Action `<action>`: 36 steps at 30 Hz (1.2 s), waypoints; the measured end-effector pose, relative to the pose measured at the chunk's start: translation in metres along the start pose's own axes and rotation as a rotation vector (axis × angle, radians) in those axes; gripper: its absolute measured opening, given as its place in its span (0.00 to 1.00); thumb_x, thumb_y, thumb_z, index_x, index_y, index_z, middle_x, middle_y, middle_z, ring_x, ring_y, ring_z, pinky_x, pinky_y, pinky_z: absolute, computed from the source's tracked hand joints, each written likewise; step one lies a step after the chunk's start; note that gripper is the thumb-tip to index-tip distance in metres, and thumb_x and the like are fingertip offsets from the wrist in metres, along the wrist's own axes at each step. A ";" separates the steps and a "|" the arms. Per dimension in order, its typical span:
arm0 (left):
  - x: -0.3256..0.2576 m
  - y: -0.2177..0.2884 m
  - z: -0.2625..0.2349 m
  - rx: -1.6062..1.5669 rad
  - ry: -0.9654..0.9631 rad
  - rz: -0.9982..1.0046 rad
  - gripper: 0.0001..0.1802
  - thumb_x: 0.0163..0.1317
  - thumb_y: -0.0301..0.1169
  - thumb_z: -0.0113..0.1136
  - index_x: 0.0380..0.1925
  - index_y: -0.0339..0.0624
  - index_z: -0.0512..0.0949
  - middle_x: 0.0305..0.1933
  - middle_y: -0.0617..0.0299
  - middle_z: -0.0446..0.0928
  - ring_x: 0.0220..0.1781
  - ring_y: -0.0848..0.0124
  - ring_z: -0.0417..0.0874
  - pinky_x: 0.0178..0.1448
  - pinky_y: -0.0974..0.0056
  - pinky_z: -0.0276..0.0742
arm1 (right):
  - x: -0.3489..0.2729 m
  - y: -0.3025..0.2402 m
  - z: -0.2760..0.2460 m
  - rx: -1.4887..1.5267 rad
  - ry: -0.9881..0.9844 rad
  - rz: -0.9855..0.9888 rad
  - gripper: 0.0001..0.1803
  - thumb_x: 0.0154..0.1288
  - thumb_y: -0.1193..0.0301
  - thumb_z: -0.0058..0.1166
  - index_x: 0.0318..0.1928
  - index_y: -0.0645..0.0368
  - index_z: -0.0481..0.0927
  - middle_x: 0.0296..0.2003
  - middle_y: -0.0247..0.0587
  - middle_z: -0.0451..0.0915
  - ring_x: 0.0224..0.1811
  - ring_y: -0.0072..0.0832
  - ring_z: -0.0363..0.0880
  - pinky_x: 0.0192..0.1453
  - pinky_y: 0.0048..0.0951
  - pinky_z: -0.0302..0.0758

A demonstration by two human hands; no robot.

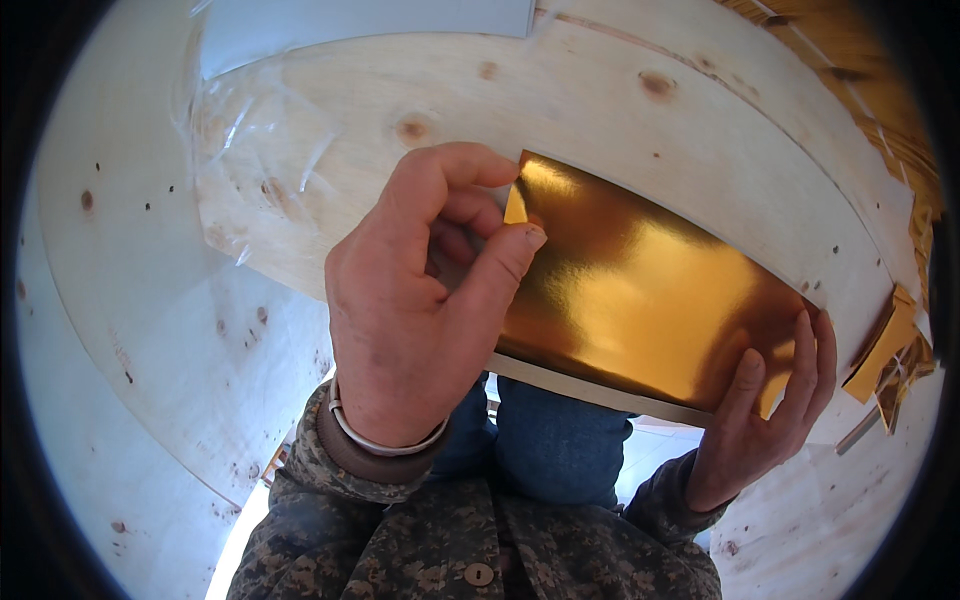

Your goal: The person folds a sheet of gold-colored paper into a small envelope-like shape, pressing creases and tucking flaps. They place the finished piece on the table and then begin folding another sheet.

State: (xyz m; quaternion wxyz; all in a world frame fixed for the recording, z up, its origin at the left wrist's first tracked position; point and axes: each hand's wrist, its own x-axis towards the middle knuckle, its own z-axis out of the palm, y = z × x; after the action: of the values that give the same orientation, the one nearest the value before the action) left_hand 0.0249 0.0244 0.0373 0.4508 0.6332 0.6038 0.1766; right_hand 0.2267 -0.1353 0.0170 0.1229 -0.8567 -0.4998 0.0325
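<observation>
A shiny gold foil-faced sheet (650, 290), rectangular and mirror-like, lies tilted across the near edge of the wooden surface, its upper left corner farthest from me. My left hand (415, 290) is at its left end. The index fingertip meets the upper corner and the thumb presses the left edge, with a small gold flap (515, 208) showing between them. At the sheet's right end is my right hand (765, 405), thumb on the gold face and fingers bent about the right edge. The sheet's underside is hidden.
Pale knotty plywood (560, 90) spreads around the work. Crumpled clear plastic film (255, 160) lies at the left, below a pale flat panel (370, 35). Gold scraps (890, 360) lie at the far right. My jean-covered legs (560, 435) are below the near edge.
</observation>
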 end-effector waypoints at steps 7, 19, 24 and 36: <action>0.001 0.002 0.001 -0.005 0.013 -0.016 0.15 0.61 0.20 0.66 0.48 0.38 0.79 0.31 0.71 0.77 0.29 0.86 0.72 0.34 0.78 0.65 | 0.001 0.001 0.001 -0.013 0.009 -0.017 0.21 0.74 0.63 0.54 0.62 0.59 0.78 0.65 0.52 0.71 0.67 0.46 0.74 0.62 0.48 0.82; 0.000 0.001 0.000 -0.053 -0.005 -0.036 0.13 0.62 0.19 0.65 0.47 0.37 0.79 0.31 0.70 0.78 0.29 0.86 0.72 0.35 0.79 0.66 | 0.001 0.000 0.001 -0.035 0.005 -0.011 0.21 0.74 0.64 0.54 0.63 0.58 0.78 0.65 0.51 0.71 0.67 0.45 0.73 0.61 0.45 0.83; 0.000 0.001 -0.001 -0.041 -0.010 -0.020 0.13 0.62 0.19 0.66 0.46 0.37 0.79 0.31 0.70 0.78 0.30 0.86 0.72 0.36 0.79 0.66 | 0.001 -0.001 0.001 -0.013 0.027 0.012 0.21 0.73 0.62 0.54 0.62 0.56 0.78 0.64 0.48 0.74 0.67 0.45 0.74 0.66 0.48 0.78; 0.001 -0.003 -0.001 -0.009 -0.017 0.018 0.12 0.62 0.19 0.65 0.45 0.37 0.79 0.32 0.70 0.77 0.30 0.86 0.71 0.36 0.79 0.67 | 0.001 0.000 0.000 -0.023 -0.002 -0.006 0.21 0.73 0.65 0.54 0.63 0.58 0.77 0.65 0.50 0.71 0.68 0.45 0.72 0.62 0.44 0.82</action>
State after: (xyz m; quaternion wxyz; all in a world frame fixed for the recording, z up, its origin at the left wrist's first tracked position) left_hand 0.0226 0.0257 0.0353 0.4570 0.6382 0.5934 0.1782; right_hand 0.2271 -0.1344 0.0173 0.1128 -0.8564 -0.5031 0.0274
